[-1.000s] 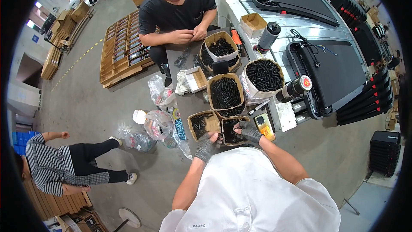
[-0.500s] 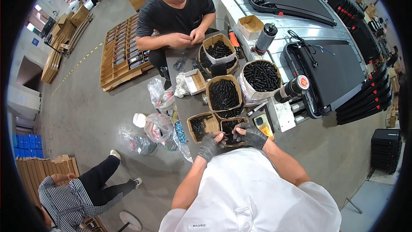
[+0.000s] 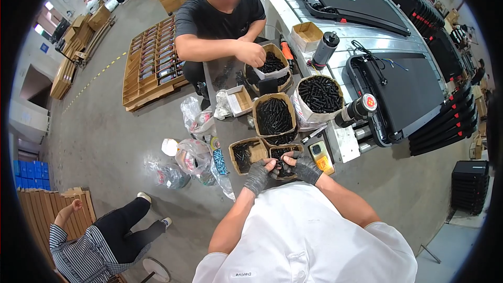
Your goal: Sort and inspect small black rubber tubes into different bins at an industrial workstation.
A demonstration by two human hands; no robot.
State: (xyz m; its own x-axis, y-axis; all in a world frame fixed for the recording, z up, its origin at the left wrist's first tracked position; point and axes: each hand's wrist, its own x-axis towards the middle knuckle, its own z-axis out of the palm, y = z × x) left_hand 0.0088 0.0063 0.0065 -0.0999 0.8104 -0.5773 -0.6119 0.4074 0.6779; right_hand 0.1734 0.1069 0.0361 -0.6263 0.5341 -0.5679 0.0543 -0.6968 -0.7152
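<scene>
My left hand [image 3: 258,175] and my right hand [image 3: 305,167], both in dark fingerless work gloves, meet over the near edge of a small cardboard box [image 3: 298,148] of black parts. Thumb and fingers of each hand are pinched together, the fingertips close to each other. Whatever small dark piece lies between them is too small to make out. Just left of this box is another small cardboard box [image 3: 231,153], partly filled with black screw-like parts. Beyond them stands a larger box [image 3: 254,109] heaped with black screw-like pieces [image 3: 274,116].
A co-worker [image 3: 220,21] sits across the table, one hand at a far box of black parts [image 3: 272,63]. A phone [image 3: 320,157] lies right of my hands. A white bucket-like box [image 3: 302,110], a roller conveyor [image 3: 325,18] and black panels [image 3: 398,89] are farther right. Plastic bags [image 3: 194,154] hang left.
The co-worker's hand has reached from in front of the body to the far box. My fingertips have drawn slightly closer together. A person at lower left has shifted and raised a hand.
</scene>
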